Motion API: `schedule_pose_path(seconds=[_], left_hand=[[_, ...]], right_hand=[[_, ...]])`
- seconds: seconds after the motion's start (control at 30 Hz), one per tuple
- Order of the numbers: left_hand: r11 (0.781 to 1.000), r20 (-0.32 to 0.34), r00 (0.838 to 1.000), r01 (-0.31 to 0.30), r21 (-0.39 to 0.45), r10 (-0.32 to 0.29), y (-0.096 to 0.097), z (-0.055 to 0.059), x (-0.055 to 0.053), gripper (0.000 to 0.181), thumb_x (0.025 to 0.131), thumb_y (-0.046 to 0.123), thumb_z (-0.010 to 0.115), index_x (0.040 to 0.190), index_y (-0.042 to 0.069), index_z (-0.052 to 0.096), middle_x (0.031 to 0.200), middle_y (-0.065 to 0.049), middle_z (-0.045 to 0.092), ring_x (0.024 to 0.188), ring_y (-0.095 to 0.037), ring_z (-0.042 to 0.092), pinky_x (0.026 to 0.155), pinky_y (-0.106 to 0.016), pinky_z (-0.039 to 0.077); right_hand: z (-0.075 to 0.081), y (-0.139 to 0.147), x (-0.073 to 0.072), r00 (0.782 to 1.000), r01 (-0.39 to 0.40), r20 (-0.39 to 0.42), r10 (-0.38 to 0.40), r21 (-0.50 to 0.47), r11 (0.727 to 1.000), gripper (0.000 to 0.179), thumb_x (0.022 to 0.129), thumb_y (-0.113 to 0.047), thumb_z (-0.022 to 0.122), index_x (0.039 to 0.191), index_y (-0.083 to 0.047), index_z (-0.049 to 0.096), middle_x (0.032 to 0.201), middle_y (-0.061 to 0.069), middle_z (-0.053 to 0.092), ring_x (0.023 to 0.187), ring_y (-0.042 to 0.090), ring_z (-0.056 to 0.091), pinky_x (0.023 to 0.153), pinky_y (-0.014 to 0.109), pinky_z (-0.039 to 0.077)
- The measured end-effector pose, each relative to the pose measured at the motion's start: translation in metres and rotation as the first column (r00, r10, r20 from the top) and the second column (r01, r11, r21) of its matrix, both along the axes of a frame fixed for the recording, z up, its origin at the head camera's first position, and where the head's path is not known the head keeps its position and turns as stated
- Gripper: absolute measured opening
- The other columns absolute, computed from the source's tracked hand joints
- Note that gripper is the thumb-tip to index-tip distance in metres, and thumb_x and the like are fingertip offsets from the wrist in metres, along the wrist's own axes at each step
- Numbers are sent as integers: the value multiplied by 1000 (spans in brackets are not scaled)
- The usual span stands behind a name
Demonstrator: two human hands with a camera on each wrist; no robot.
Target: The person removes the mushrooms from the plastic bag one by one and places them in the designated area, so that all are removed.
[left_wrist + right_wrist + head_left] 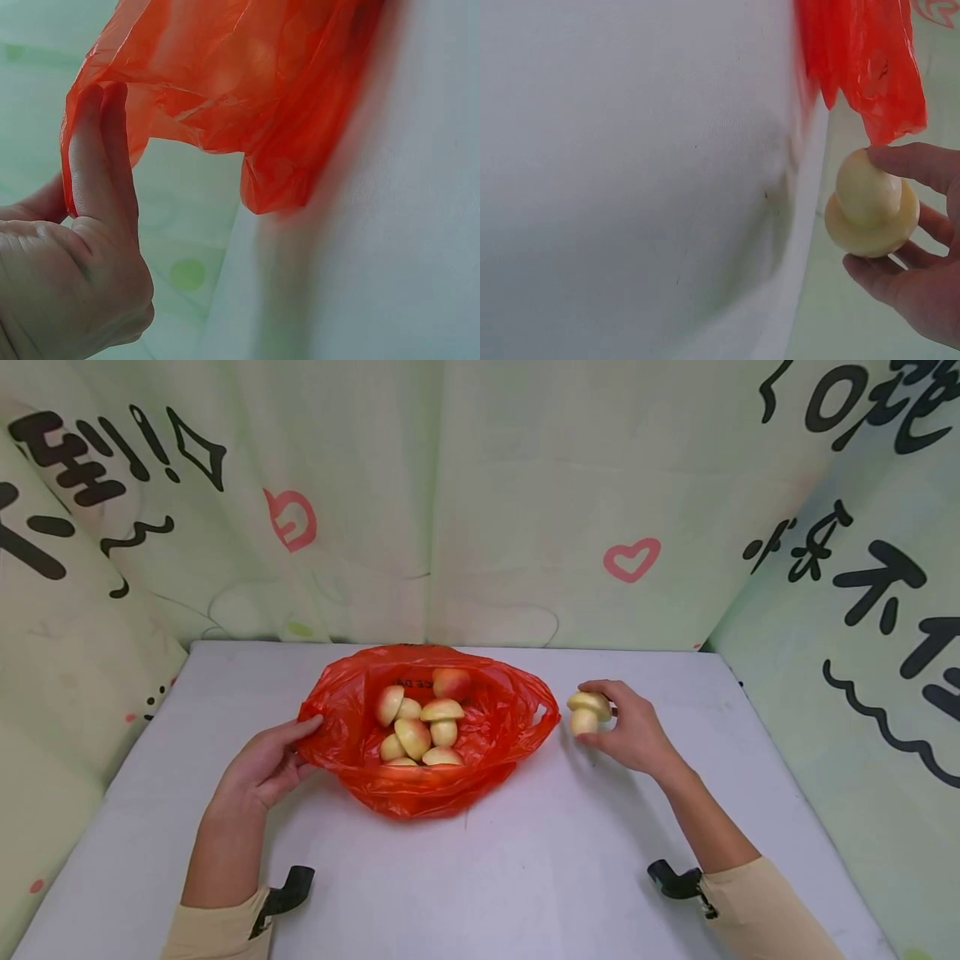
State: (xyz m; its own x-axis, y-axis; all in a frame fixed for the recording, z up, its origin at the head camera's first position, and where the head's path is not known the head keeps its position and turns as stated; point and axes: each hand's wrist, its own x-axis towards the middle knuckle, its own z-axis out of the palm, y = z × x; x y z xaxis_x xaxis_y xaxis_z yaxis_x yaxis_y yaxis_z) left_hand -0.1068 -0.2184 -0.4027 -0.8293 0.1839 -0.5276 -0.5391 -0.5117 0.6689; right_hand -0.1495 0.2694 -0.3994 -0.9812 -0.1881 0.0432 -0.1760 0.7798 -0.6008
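A red plastic bag (450, 793) lies on the table with its mouth spread wide. Inside it are several mushrooms (442, 710) with pale stems and yellowish, partly reddish caps. My left hand (262, 764) pinches the bag's left edge between thumb and fingers; the left wrist view shows two fingers (90, 157) against the thin plastic. To the right of the bag, my right hand (630, 727) holds one mushroom (585, 714) by its cap and stem, apart from the bag and cap up. In the right wrist view that mushroom (870, 199) sits between thumb and fingertips.
The white tabletop (465, 893) carries the bag. Light green printed curtains (510, 510) with lettering and hearts enclose the back and both sides. A black wrist mount (288, 892) sits at the left cuff, another wrist mount (675, 881) at the right.
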Motion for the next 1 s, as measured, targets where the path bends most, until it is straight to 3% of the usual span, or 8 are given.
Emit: schedule_pose_path(seconds=[0.3,0.63,1.0], left_hand=[[999,17,1000,-12,51,11,-5,-5,0,30,102,20,68,130,19,58,115,6,73,104,-12,72,92,-30,62],[997,20,1000,-4,77,3,-7,-6,-2,37,103,19,67,137,19,52,117,6,73,106,-13,71,93,-30,61],[997,15,1000,5,80,-7,-8,-8,-2,28,104,20,65,131,20,57,116,5,73,106,-13,71,93,-30,61]], right_hand=[[-3,-1,-3,1000,-18,-2,18,11,1000,67,81,-8,87,141,-6,55,139,17,58,124,37,54,103,59,53],[-9,-6,-6,999,-38,5,38,15,999,66,80,-8,88,137,-7,55,134,16,58,122,36,55,99,58,56],[-17,-7,-8,999,-31,15,30,45,998,64,78,-8,89,133,-6,54,130,18,57,120,37,55,96,57,57]])
